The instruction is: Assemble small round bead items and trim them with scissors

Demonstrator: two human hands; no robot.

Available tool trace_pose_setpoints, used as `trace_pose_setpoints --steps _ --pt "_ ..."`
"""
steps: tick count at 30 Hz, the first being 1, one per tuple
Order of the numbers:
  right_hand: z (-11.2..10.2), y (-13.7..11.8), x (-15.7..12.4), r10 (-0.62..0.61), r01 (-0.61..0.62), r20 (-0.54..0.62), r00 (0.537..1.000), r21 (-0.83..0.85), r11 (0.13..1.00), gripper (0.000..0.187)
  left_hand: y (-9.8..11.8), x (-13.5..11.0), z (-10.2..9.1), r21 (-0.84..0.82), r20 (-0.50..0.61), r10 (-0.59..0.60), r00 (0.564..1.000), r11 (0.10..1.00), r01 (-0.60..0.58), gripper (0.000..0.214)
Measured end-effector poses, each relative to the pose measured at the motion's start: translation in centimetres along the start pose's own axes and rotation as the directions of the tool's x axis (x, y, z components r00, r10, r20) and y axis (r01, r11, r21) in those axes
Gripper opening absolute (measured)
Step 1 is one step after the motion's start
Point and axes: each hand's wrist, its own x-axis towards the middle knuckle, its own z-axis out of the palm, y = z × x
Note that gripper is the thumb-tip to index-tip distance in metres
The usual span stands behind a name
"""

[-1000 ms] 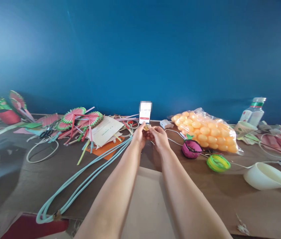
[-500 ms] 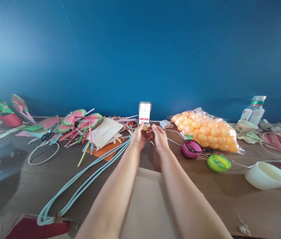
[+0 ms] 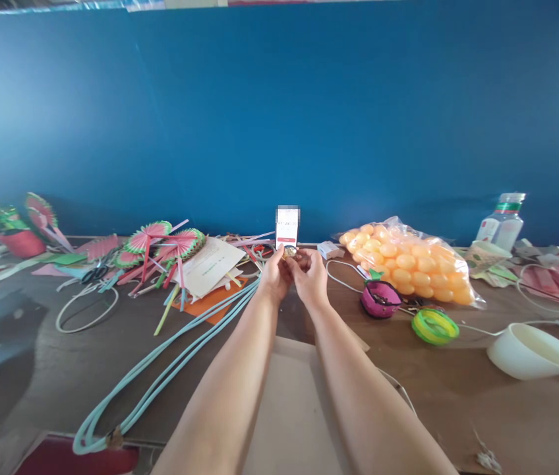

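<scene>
Both my arms reach forward over the brown table [image 3: 457, 396]. My left hand [image 3: 273, 272] and my right hand [image 3: 310, 277] meet at the middle, fingers pinched together on a small yellowish round object [image 3: 290, 251] held between them. Just behind the hands a phone [image 3: 287, 226] stands upright against the blue wall. A sheet of tan cardboard [image 3: 294, 409] lies under my forearms.
Left: pink and green paper fans [image 3: 161, 241], straws, scissors [image 3: 92, 271], a white paper, light-blue tubing [image 3: 171, 359]. Right: a bag of orange balls [image 3: 408, 262], a magenta pouch [image 3: 381, 298], a green-yellow ring [image 3: 434, 326], a white bowl [image 3: 531, 349], a bottle [image 3: 503, 224].
My hands rose slightly and drew closer together around the small object. The view tilted up a little. Nothing on the table moved.
</scene>
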Motion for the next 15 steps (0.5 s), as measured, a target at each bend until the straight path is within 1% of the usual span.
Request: trace_pose_setpoints --steps 2,4,7,11,15 --pt "0.0 -0.1 -0.1 -0.008 0.008 -0.004 1.0 -0.003 1.0 0.035 0.1 -0.1 0.1 -0.002 0.009 0.005 1.0 1.0 -0.005 0.034" --pt "0.0 -0.3 -0.1 0.005 -0.005 0.001 1.0 0.033 0.999 0.036 0.2 -0.3 0.3 0.0 0.009 0.015 1.0 1.0 -0.015 0.032" --pt "0.0 -0.6 0.0 0.058 -0.06 0.017 0.998 0.134 0.989 0.04 0.3 -0.6 0.6 0.011 0.015 0.035 0.999 0.999 -0.035 0.03" --pt "0.0 -1.0 0.0 0.143 -0.156 0.067 0.987 0.293 0.943 0.042 0.3 -0.8 0.8 0.042 0.03 0.044 0.999 0.998 -0.046 0.03" --pt "0.1 -1.1 0.0 0.158 -0.188 0.107 0.982 0.402 0.896 0.043 0.3 -0.9 0.8 0.07 0.043 0.044 0.998 0.996 -0.047 0.034"
